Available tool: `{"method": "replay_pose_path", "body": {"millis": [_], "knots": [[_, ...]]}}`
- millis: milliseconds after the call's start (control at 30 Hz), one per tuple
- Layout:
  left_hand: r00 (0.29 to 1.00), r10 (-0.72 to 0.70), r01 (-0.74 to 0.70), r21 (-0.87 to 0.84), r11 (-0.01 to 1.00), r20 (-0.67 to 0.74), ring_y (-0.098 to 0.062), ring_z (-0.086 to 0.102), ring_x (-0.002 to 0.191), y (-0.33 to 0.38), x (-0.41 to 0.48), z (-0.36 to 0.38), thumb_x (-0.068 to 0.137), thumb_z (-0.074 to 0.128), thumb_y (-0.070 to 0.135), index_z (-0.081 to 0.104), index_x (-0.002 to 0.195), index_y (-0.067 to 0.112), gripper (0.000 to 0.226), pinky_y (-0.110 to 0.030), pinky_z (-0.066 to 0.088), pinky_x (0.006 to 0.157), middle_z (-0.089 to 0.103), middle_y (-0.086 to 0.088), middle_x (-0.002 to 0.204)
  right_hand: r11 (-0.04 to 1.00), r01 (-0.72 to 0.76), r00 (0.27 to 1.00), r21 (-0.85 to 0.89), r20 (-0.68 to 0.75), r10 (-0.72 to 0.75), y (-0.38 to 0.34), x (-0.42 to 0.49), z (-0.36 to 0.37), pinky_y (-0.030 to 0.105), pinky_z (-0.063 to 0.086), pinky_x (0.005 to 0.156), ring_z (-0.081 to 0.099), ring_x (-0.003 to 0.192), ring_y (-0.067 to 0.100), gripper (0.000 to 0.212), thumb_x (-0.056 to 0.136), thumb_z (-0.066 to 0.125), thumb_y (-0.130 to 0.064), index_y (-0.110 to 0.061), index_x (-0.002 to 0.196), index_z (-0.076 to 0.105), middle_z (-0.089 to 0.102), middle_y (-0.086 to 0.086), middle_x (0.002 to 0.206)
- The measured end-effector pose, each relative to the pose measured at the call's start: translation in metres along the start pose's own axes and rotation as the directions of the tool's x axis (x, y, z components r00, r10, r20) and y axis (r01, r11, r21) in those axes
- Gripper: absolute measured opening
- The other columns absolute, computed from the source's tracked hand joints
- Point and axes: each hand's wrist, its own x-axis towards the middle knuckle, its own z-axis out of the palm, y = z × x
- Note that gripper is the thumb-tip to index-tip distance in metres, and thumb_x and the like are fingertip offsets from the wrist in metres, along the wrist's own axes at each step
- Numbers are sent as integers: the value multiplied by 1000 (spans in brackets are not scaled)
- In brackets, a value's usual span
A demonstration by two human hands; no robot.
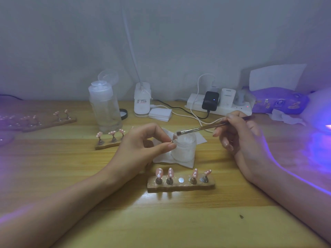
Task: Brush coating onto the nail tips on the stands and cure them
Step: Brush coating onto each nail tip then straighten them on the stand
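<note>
Hovering nr jar (184,149) rim: brush (200,128)

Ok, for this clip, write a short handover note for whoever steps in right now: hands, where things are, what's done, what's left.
Left hand pinches one nail tip over the jar.
Right hand holds the brush, bristles at that tip.
Near stand carries four tips; its middle spot is bare.
Second stand sits behind the left hand, third stand far left; the lamp glows purple at right.
Done: which tips are already coated cannot be told.
Left: probably finish this tip, set it back, then cure.
</note>
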Motion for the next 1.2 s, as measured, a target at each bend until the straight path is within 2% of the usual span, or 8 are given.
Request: {"method": "replay_pose_path", "body": {"millis": [100,200,367,500,867,1000,1133,1200], "knots": [[1000,3,-3,3,1000,-5,-11,48,49,0,0,0,76,78,29,68,78,11,20,-16,39,47,69,8,74,999,4,1000,-35,31,-3,-1,-1,1,17,33,39,47,43,11,24,103,44,-17,-14,80,51,68,9,63],[1000,15,-15,3,1000,-8,-5,48,47,0,0,1,77,78,24,67,77,12,17,-13,38,47,67,11,71,999,-21,1000,-44,-16,20,0,-1,0,16,32,38,46,41,10,24,103,44,-14,-13,80,51,67,8,60],[999,49,-49,23,999,-11,-7,45,45,-2,0,0,81,78,21,65,78,10,17,-13,36,47,63,16,67,999,-3,1000,-42,27,4,0,-1,1,15,29,37,44,41,10,24,102,46,-20,-17,79,52,68,7,63],[996,91,-90,57,994,-16,-6,41,42,-5,0,0,86,75,16,63,78,11,15,-13,34,45,59,21,58,999,-17,1000,-42,-24,16,2,0,-2,17,26,39,38,39,9,24,102,47,-18,-17,79,53,68,7,63],[995,103,-102,29,994,-20,-13,40,45,-5,1,0,86,75,14,66,80,10,12,-19,35,46,66,12,72,1000,-9,1000,-29,18,9,2,0,0,15,29,39,37,40,8,26,102,47,-21,-19,78,54,69,6,65],[994,106,-105,46,993,-13,-9,37,43,-7,1,0,87,75,11,65,80,8,12,-17,33,46,60,16,59,999,-31,999,-42,-24,30,3,2,-1,18,25,42,34,40,9,21,102,47,-19,-15,82,53,69,6,63],[995,103,-102,31,994,-7,-13,39,46,-7,1,-1,86,75,14,66,79,11,12,-23,37,48,69,3,80,1000,-7,1000,-18,11,7,1,1,0,16,28,40,34,39,8,25,102,45,-18,-17,78,53,68,6,62],[995,100,-99,25,995,-6,-12,38,46,-7,1,-1,86,75,14,65,79,12,13,-22,37,48,69,5,80,999,-13,1000,-40,13,14,1,1,1,15,27,39,33,39,8,26,102,45,-17,-17,78,53,68,6,62]]}}
